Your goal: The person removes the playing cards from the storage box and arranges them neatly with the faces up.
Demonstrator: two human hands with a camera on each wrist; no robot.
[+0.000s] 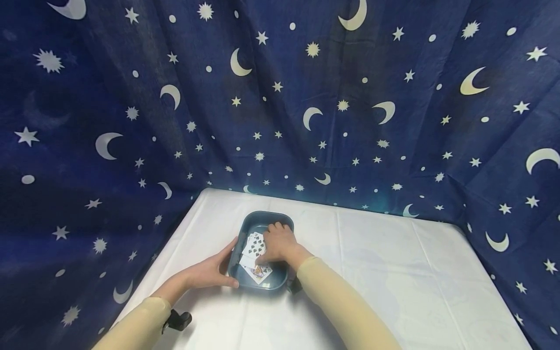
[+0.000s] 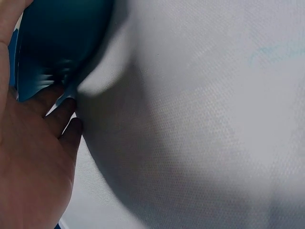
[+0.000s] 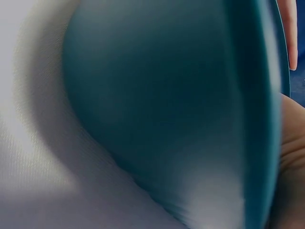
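Note:
Several playing cards (image 1: pixel 254 246) lie overlapped inside a blue-grey plastic tub (image 1: pixel 261 288), a spade number card on top and a picture card (image 1: pixel 258 273) nearer the front. My right hand (image 1: pixel 280 245) reaches into the tub over the cards. Its thumb touches the cards near the picture card, and its other fingers extend toward the tub's far right; what lies beneath the palm is hidden. At the tub's left side my left hand (image 1: pixel 213 270) rests with thumb and fingers spread along the outer wall. The left wrist view shows its fingertips against the tub, below the rim.
The tub stands on a table with a white cloth (image 1: pixel 372 272). A dark blue curtain (image 1: pixel 280 97) with moons and stars hangs behind the table and along its sides. A black wrist camera mount (image 1: pixel 178 321) sticks out below the left wrist.

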